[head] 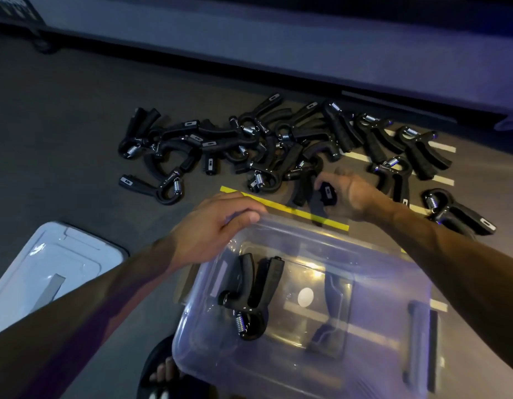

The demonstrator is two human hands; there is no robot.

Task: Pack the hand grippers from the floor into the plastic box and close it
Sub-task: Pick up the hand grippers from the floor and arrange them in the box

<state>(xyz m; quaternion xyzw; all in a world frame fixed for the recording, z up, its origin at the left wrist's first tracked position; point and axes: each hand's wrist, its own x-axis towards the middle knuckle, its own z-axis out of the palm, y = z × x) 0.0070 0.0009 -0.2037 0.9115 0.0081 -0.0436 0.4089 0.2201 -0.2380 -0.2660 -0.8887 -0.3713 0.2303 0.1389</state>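
Note:
A clear plastic box point(373, 246) stands open on the floor in front of me. One black hand gripper point(251, 295) lies inside it at the left. My left hand point(215, 226) rests on the box's far left rim, fingers curled over the edge. Just beyond the box, my right hand point(350, 197) holds a black hand gripper point(324, 197) by its handle. Several more black hand grippers point(249, 142) with steel springs lie scattered across the dark floor behind the box.
The box's lid point(56, 269) lies flat on the floor at the left. A yellow tape strip point(284, 208) and white floor lines point(439, 145) run under the pile. A dark raised platform edge point(278, 53) crosses the back. My sandalled foot point(160, 370) is near the box's front.

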